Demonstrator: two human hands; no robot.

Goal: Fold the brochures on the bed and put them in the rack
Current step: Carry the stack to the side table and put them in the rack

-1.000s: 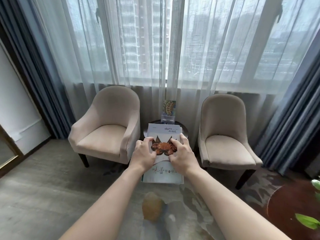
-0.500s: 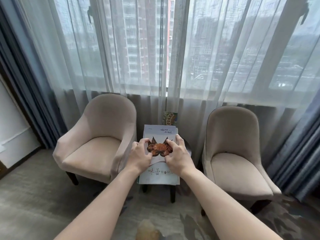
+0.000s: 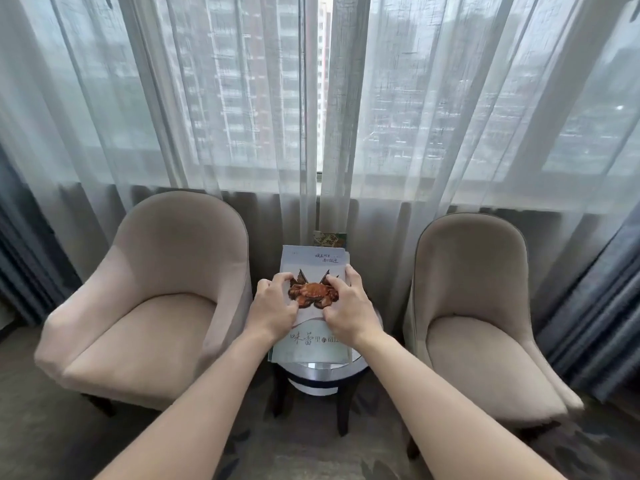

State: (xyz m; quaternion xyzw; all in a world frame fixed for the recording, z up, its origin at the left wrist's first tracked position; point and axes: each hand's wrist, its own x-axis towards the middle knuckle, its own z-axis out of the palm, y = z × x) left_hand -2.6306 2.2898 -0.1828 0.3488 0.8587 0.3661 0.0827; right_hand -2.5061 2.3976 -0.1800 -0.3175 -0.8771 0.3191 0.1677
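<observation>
I hold a folded white brochure (image 3: 313, 268) printed with an orange crab and dark lettering, out in front of me above a small round glass-topped table (image 3: 320, 375). My left hand (image 3: 273, 308) grips its left edge and my right hand (image 3: 348, 306) grips its right edge, thumbs on the cover. Behind the brochure's top edge, a green patterned brochure (image 3: 329, 239) stands upright at the back of the table. The rack that holds it is hidden behind the brochure in my hands.
A beige armchair (image 3: 149, 306) stands left of the table and another beige armchair (image 3: 478, 317) right of it. Sheer white curtains (image 3: 242, 116) cover the window behind. Dark blue drapes (image 3: 595, 289) hang at the right edge. Patterned carpet lies below.
The view has drawn nearer to the chairs and table. Both hands keep the same grip on the brochure, which now hangs over the tabletop.
</observation>
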